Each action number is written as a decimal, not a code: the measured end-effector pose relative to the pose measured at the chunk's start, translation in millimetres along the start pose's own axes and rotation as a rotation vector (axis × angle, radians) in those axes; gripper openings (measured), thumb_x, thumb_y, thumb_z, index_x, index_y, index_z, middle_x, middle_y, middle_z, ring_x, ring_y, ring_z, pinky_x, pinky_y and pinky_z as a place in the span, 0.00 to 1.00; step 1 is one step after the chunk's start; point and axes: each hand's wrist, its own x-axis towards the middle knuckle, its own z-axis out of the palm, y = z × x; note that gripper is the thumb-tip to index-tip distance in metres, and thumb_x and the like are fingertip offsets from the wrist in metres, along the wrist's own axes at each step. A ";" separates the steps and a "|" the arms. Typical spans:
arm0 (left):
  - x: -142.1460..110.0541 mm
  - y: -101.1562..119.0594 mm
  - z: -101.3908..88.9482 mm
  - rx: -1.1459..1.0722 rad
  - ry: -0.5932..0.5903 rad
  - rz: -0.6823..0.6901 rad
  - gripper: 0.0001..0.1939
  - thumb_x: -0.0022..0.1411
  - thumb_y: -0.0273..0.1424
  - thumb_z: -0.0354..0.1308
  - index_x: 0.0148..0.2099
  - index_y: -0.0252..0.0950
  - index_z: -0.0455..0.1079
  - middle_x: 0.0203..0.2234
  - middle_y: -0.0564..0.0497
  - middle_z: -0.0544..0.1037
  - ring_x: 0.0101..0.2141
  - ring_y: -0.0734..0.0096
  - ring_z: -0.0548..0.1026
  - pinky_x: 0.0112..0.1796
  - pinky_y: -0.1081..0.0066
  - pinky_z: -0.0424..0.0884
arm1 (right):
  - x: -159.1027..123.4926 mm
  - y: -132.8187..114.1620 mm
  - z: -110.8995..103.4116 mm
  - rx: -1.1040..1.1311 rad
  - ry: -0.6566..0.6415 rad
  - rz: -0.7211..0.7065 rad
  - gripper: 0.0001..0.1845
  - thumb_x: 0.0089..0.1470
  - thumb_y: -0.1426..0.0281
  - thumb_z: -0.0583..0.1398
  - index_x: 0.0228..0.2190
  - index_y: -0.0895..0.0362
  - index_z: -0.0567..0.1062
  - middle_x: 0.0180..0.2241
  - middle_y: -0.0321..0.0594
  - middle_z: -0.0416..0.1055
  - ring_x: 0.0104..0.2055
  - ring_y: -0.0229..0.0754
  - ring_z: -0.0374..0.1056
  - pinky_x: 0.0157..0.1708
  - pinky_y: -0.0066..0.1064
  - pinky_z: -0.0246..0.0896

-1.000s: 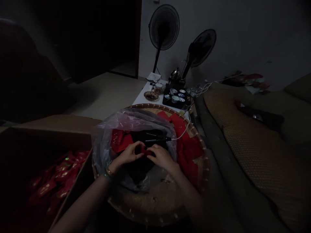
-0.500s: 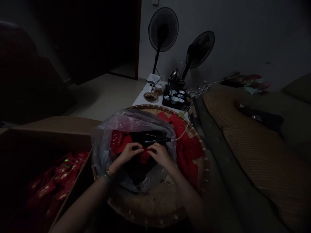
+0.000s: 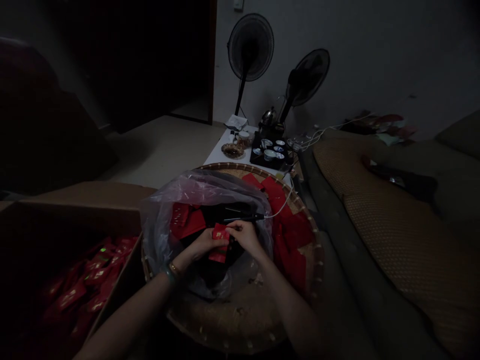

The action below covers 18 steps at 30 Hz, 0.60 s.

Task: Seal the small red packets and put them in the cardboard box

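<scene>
Over the open mouth of a clear plastic bag (image 3: 159, 217), set within a round woven tray (image 3: 240, 322), a small red packet (image 3: 220, 234) is held upright between two hands, its printed face toward the wearer. The left hand (image 3: 202, 243) grips it from the side, thumb laid across the front and the other fingers behind. The right hand (image 3: 245, 236) has its fingers closed on the upper right corner.

The packet looks light and thin-walled, so it should bend or crease easily under a hard pinch. Its glossy print suggests a slightly slippery skin; a flat hold by the side edges, thumb in front and fingers behind, would suit it better than squeezing the middle. In this dim light I cannot tell whether it is filled or whether its top is open.

Below the hands, the bag holds a dark mass (image 3: 210, 272) too shadowed to make out. A slim black tool (image 3: 243, 218) with a white cord (image 3: 283, 206) lies across the bag's far side, just beyond the right hand. Flat red pieces (image 3: 296, 227) overlap along the tray's right side, and a carton (image 3: 90, 192) at the left contains a heap of shiny red packets (image 3: 95, 272).
</scene>
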 end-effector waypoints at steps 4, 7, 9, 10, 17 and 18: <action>2.1 -5.6 0.3 0.001 0.057 -0.044 0.18 0.35 0.33 0.71 0.29 0.29 0.71 0.21 0.52 0.76 0.22 0.74 0.72 0.28 0.74 0.67 | 2.7 -5.6 4.8 -0.221 -0.026 -0.140 0.12 0.43 0.67 0.64 0.33 0.56 0.77 0.31 0.39 0.75 0.32 0.40 0.69 0.32 0.29 0.62; 1.8 -3.2 0.6 -0.010 0.087 -0.053 0.17 0.33 0.32 0.72 0.26 0.30 0.71 0.18 0.54 0.75 0.20 0.76 0.72 0.27 0.75 0.67 | 8.0 -7.9 9.1 -0.320 -0.055 -0.184 0.05 0.44 0.68 0.64 0.24 0.57 0.78 0.25 0.38 0.73 0.29 0.38 0.68 0.31 0.28 0.59; 1.0 -0.5 0.6 -0.048 0.088 -0.079 0.19 0.32 0.32 0.72 0.28 0.30 0.71 0.20 0.53 0.76 0.22 0.73 0.74 0.28 0.74 0.67 | 13.6 -7.5 8.9 -0.327 -0.052 -0.179 0.06 0.46 0.67 0.63 0.23 0.57 0.78 0.24 0.37 0.73 0.27 0.38 0.67 0.30 0.27 0.59; 0.7 0.7 0.5 -0.067 0.088 -0.094 0.20 0.32 0.32 0.72 0.29 0.30 0.71 0.21 0.52 0.77 0.23 0.71 0.75 0.28 0.74 0.68 | 16.9 -7.0 6.9 -0.327 -0.045 -0.181 0.07 0.47 0.66 0.62 0.24 0.57 0.78 0.25 0.37 0.73 0.28 0.38 0.68 0.30 0.27 0.59; 6.5 -0.5 -3.8 -0.134 0.184 -0.076 0.21 0.32 0.32 0.73 0.30 0.30 0.72 0.22 0.50 0.78 0.25 0.68 0.77 0.29 0.72 0.70 | 38.8 -2.6 -27.8 -0.862 -0.022 -0.361 0.27 0.49 0.66 0.61 0.52 0.56 0.66 0.49 0.48 0.67 0.51 0.49 0.60 0.49 0.40 0.55; 8.1 -1.8 -4.8 -0.136 0.199 -0.070 0.21 0.32 0.32 0.73 0.31 0.30 0.72 0.23 0.49 0.78 0.25 0.67 0.77 0.29 0.72 0.70 | 40.3 -1.7 -30.2 -0.957 -0.070 -0.362 0.31 0.47 0.67 0.62 0.53 0.56 0.64 0.50 0.49 0.65 0.52 0.50 0.58 0.50 0.41 0.54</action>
